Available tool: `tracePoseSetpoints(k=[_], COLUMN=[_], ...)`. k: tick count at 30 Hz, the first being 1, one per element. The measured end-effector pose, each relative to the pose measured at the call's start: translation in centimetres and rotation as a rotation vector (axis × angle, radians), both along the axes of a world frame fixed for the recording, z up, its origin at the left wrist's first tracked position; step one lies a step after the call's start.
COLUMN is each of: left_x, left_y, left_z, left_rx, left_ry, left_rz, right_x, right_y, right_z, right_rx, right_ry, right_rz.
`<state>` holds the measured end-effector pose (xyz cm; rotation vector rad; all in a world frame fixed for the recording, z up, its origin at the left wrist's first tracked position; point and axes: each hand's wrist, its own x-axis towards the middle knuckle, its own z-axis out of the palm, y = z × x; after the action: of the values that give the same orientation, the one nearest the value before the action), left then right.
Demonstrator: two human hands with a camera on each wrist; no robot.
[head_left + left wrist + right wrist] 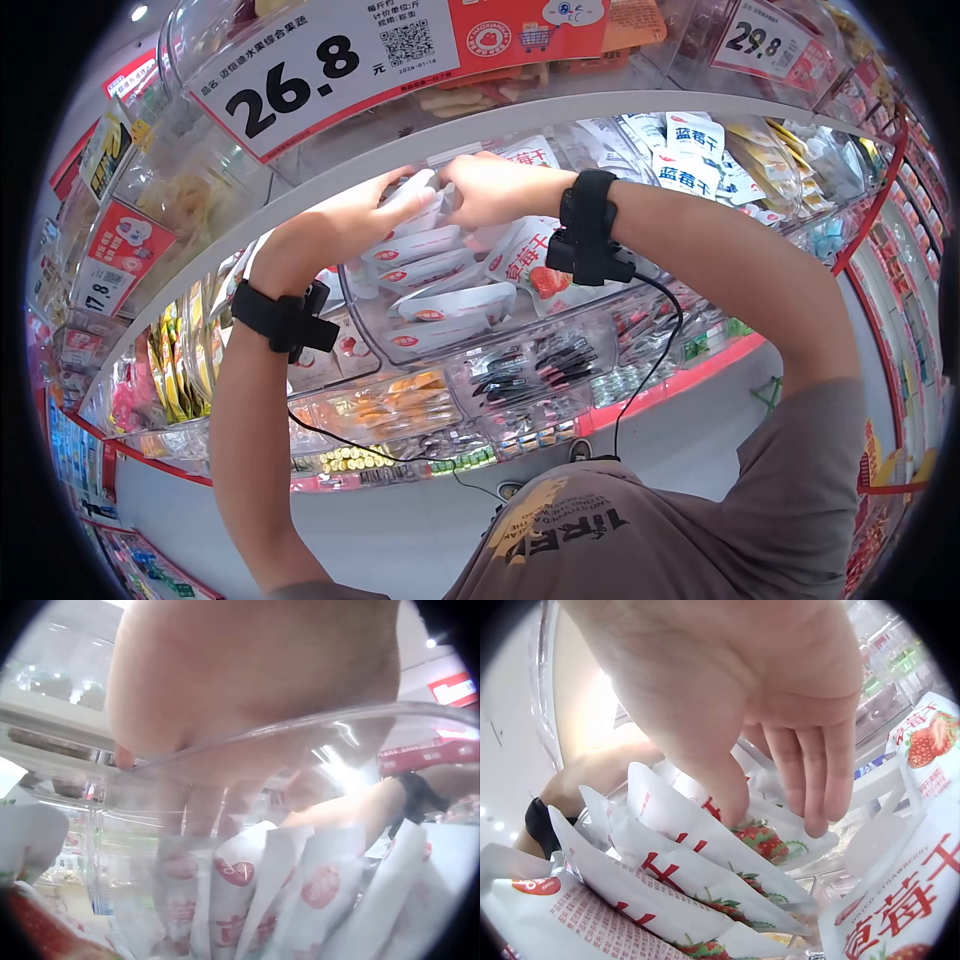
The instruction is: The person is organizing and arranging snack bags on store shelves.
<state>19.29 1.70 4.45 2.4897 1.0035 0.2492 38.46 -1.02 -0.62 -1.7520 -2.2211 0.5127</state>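
Both hands are together at the back of a clear bin holding a row of white dried strawberry packets (430, 270). My left hand (345, 212) grips a packet at the row's far end, its thumb along the near face. The left wrist view shows its fingers (196, 810) through the clear bin wall (300, 724), among the packets. Beside it, my right hand (515, 188) holds the same end of the row. In the right wrist view its thumb (727, 791) and fingers lie over a strawberry packet (761, 840), with more packets leaning in front.
Other dried strawberry packets (540, 265) lie in the bin's right part. Blueberry packets (690, 150) fill a bin further right. A shelf with a large price sign (320, 75) overhangs the hands. Lower bins hold orange packets (405, 400) and dark packets (540, 365). A cable (665, 350) hangs from the right wrist.
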Motion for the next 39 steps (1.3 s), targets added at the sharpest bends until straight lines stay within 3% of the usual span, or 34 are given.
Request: tracePoseSetpoints(k=[2,6,7,10,17,19,21,24,26,29,30,33,37,39], left_x=[0.3,0.1,0.3,0.5,0.5,0.4,0.2,0.5,0.6,0.6,0.5,0.4,0.4,0.5], left_y=[-1.5,0.0,0.0,0.4,-0.7,0.2,0.6,0.3,0.0,0.3,0.5,0.2,0.0,0.0], left_z=[1.0,0.6,0.5,0.3,1.0,0.2,-0.7,0.2,0.3,0.2,0.1,-0.1,0.2,0.4], left_rx=[0.004,0.026,0.026,0.145,0.184,0.177,0.18,0.135,0.131,0.129,0.128,0.148,0.131,0.118], left_ry=[0.122,0.156,0.159,0.211,0.274,0.217,0.129,0.245,0.244,0.237,0.235,0.195,0.204,0.226], left_rz=[0.061,0.011,0.016,-0.073,-0.092,-0.109,-0.122,-0.102,-0.09,-0.093,-0.1,-0.092,-0.088,-0.078], right_x=[-0.4,1.4,2.5,3.9,5.0,7.7,6.7,6.2,5.0,2.3,1.5,0.7,1.3,2.0], right_y=[0.0,0.9,3.4,3.6,3.3,7.9,5.5,6.0,6.4,3.7,2.7,-0.4,-0.7,-1.0], right_z=[-0.4,2.8,2.0,3.7,3.0,-1.1,0.0,-0.6,-0.7,0.7,1.3,1.4,1.2,1.7], right_rx=[0.085,-0.197,-0.03,-0.109,-0.366,-0.268,-0.196,-0.171,-0.163,-0.196,-0.366,-0.324,-0.417,-0.337], right_ry=[-0.053,-0.239,-0.46,-0.582,-0.474,-0.499,-0.49,-0.527,-0.694,-0.655,-0.609,-0.646,-0.603,-0.577], right_rz=[-0.005,0.094,0.022,-0.114,-0.187,-0.192,-0.244,-0.16,-0.09,-0.003,0.041,0.087,0.159,0.184])
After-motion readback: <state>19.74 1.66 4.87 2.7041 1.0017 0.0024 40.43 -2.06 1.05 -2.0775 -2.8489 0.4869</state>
